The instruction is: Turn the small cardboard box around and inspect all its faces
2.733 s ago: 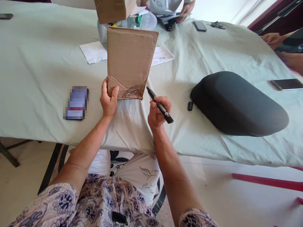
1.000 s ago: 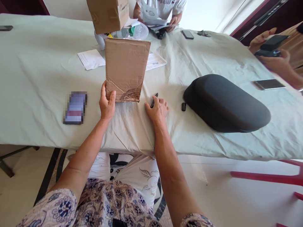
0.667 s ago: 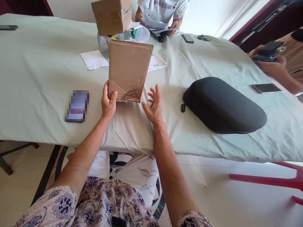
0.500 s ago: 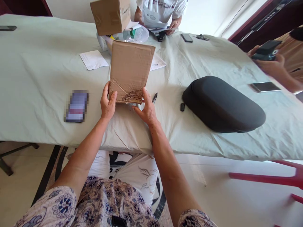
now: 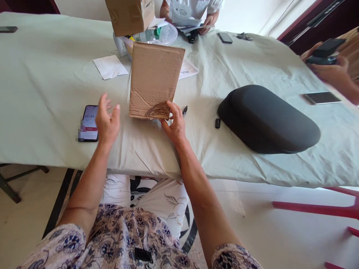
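A brown cardboard piece (image 5: 154,76) stands upright on the table, with dark scribbled lines at its lower right corner. My right hand (image 5: 174,123) grips that lower right corner and holds the piece up. My left hand (image 5: 106,121) hovers open to the left of the cardboard, fingers spread, touching nothing. A black marker (image 5: 184,111) lies on the cloth just right of my right hand, and its cap (image 5: 217,123) lies further right.
A pale green cloth (image 5: 50,86) covers the table. A phone (image 5: 89,122) lies left of my left hand. A large black padded case (image 5: 266,117) sits right. Papers (image 5: 110,66), a cardboard box (image 5: 129,15) and a bowl stand behind. Another person's hands (image 5: 331,69) hold a phone at right.
My right hand put the marker down and took the cardboard's lower right corner. My left hand let go of the lower left corner and moved left, opening.
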Demonstrator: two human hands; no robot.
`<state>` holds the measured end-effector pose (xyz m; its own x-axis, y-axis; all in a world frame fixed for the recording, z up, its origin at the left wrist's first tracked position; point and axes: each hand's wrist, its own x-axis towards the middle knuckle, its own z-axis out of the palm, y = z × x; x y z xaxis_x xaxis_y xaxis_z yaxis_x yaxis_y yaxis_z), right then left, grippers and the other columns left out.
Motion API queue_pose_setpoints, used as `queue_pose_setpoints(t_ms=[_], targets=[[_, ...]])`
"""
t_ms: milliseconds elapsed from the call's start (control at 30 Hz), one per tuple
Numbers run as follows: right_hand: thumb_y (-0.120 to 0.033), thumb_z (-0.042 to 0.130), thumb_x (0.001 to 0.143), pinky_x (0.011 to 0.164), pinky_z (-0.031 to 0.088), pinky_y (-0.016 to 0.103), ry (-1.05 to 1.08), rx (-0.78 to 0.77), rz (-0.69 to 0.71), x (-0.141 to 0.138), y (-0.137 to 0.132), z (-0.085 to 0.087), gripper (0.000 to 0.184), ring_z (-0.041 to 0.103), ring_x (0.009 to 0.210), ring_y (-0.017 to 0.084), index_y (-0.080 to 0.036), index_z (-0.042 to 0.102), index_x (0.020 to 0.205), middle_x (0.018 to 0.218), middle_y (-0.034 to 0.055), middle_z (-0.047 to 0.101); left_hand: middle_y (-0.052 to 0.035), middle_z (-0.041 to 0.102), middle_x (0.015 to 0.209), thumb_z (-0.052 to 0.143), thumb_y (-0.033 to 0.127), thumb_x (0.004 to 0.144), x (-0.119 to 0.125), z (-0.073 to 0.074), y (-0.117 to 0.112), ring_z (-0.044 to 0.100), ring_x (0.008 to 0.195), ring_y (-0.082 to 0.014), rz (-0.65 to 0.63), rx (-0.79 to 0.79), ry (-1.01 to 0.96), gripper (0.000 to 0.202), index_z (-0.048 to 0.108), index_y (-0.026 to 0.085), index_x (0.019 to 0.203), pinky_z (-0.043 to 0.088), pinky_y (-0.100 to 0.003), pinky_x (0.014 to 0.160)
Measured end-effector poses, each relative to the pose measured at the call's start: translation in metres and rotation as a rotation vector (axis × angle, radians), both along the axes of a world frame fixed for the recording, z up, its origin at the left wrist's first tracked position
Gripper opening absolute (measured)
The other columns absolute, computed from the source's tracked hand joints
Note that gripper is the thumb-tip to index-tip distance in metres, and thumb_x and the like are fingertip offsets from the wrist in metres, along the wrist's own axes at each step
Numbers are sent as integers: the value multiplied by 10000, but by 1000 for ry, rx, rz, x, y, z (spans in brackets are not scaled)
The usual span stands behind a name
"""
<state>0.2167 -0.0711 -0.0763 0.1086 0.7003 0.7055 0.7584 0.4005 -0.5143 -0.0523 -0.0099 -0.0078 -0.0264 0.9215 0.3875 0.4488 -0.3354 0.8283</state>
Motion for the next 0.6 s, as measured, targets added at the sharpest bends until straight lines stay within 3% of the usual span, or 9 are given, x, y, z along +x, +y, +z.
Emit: queue_pose_setpoints(t_ms=[100,167,200,267,367,500,600], targets=[[-266,579,932,1050,639,507,11,-28,-14,-1,-1,2,658,576,1421,295,-304,403,1565,1551,120,547,-215,620,1504,558,318,995,-41,16,-12,590,1411,-313,307,-40,253,595,476,72,1530,442,-481,1232],[-265,574,928,1045,642,501,10,-25,-14,-2,0,3,658,576,1422,295,-296,402,1563,1552,121,549,-288,576,1533,552,307,973,-64,23,-19,496,1493,-395,472,-141,464,601,537,-30,1470,364,-571,1271],[-260,572,926,1049,642,499,10,-17,-10,-2,0,4,661,572,1427,293,-294,399,1563,1551,119,551,-309,582,1517,534,342,978,-73,25,-21,480,1497,-432,491,-199,555,591,588,-44,1422,366,-618,1252],[-249,564,924,1049,643,494,9,-1,-6,-3,1,4,666,570,1431,289,-295,393,1566,1550,115,552,-348,619,1443,485,407,988,-82,26,-22,488,1465,-496,477,-311,703,597,681,-65,1298,395,-690,1189],[-252,559,929,1038,650,496,7,4,-8,-2,2,4,669,575,1422,288,-301,386,1572,1548,115,551,-358,656,1377,424,422,999,-83,25,-18,520,1423,-515,418,-402,813,610,717,-62,1226,429,-701,1141],[-257,557,937,1085,627,515,1,2,1,-2,2,4,672,560,1439,286,-301,376,1583,1555,114,547,-312,649,1430,446,384,978,-80,21,-6,538,1435,-466,363,-441,706,531,697,9,1258,417,-632,1179],[-255,552,941,1113,611,513,1,-2,-1,-3,1,5,666,550,1450,280,-288,380,1584,1558,118,547,-246,736,1257,476,413,947,-84,15,3,641,1277,-413,309,-446,599,427,726,96,1087,473,-543,1105]])
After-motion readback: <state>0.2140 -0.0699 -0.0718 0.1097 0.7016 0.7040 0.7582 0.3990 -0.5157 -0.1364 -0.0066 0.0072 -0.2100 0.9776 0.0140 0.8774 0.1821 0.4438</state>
